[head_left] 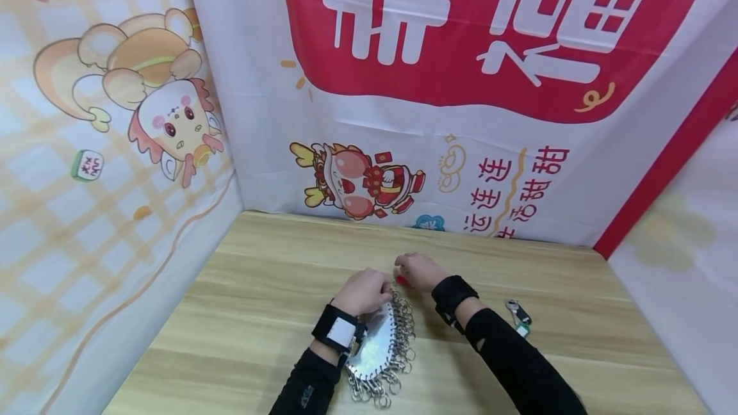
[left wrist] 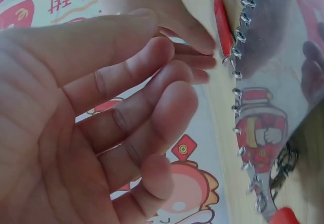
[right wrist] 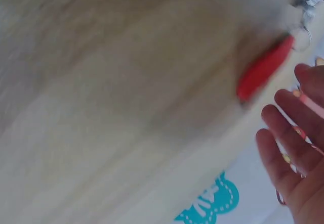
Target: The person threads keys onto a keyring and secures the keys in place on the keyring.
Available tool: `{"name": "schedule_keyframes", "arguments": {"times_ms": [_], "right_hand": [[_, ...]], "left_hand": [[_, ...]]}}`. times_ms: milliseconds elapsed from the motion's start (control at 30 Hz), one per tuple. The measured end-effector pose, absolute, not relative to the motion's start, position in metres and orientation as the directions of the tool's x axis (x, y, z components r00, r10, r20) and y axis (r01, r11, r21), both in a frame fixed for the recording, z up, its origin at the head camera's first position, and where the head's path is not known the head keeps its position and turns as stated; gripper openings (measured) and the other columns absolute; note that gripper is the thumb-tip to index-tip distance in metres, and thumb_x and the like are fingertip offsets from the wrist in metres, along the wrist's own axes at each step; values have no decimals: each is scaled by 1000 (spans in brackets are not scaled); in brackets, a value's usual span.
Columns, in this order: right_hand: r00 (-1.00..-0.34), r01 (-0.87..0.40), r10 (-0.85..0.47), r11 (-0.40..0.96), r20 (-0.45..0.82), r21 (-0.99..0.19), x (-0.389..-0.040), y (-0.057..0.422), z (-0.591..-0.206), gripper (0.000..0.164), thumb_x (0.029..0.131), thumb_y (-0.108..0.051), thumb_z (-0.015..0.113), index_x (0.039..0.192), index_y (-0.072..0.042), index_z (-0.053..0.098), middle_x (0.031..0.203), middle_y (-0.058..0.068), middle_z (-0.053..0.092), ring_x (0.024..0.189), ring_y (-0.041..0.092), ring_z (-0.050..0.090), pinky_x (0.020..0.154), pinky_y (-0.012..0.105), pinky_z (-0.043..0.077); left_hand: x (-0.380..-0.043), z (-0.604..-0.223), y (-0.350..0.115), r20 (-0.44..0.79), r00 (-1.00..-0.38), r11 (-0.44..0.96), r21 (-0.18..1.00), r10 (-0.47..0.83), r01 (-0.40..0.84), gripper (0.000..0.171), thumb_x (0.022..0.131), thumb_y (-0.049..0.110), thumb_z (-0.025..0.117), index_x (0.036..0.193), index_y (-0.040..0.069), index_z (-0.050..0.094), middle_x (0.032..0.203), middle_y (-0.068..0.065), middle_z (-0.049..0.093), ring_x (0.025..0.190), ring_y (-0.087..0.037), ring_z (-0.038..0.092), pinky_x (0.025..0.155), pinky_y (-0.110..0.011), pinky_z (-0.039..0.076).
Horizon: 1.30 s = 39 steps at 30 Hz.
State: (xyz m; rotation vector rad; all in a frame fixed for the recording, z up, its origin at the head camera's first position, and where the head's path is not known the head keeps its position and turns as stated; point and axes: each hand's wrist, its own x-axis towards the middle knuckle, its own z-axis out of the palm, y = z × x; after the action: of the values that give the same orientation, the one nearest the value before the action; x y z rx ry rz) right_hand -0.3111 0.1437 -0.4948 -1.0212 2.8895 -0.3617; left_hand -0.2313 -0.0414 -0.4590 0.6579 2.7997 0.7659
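Probably slippery: a silver plate (head_left: 373, 346) fringed with rings (head_left: 405, 326), lower centre of the head view, on the worktop (head_left: 259, 300).
Likely light and stiff, best pinched by its smooth face; left hand (head_left: 364, 291) and right hand (head_left: 423, 272), near the red pendant (head_left: 402, 281), have relaxed, empty grips.

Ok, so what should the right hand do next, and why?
Maybe the right hand should reach for the key with the black fob. That hand looks free: the red piece is beside it, not in its grasp. The key lies off to its right on the table, apart from the rings along the metal plate.
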Motion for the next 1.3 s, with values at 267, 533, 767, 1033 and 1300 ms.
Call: {"name": "schedule_keyframes", "arguments": {"times_ms": [267,533,767,1033,1300], "right_hand": [[-796,-580,-605,757,11,-302,-302,184,-461,20,85,6,58,103,4,64,95,15,66,87,26,63,78,39,50],[-865,-472,-500,834,-31,-285,-271,230,-447,15,84,3,60,97,4,66,90,12,66,84,24,63,75,40,51],[-925,-296,-356,893,-130,-339,-245,261,-457,24,83,-1,59,106,6,64,99,18,64,90,28,61,76,46,50],[-890,-358,-437,846,-130,-395,-223,265,-474,19,81,-4,69,100,-6,67,86,3,63,73,14,58,63,33,49],[-902,-372,-426,854,-77,-362,-216,264,-492,14,79,-1,71,82,-15,68,77,-6,59,68,7,53,58,26,45]], "left_hand": [[-230,-436,-59,-15,-863,815,340,505,470,40,89,19,65,56,14,44,49,6,33,42,-8,35,45,-22,29],[-235,-407,-76,-24,-825,820,127,565,558,44,84,6,64,54,14,32,51,5,21,47,-10,24,47,-24,24],[-241,-415,-67,-77,-822,822,140,565,552,31,85,24,68,63,14,49,56,5,41,52,-12,39,50,-27,34],[-228,-442,-28,-62,-818,814,174,571,555,23,84,14,65,64,15,54,57,5,48,49,-10,46,46,-25,38],[-212,-487,16,156,-768,783,-118,622,610,20,72,12,68,56,19,57,58,6,57,52,-11,54,46,-29,42]]}}
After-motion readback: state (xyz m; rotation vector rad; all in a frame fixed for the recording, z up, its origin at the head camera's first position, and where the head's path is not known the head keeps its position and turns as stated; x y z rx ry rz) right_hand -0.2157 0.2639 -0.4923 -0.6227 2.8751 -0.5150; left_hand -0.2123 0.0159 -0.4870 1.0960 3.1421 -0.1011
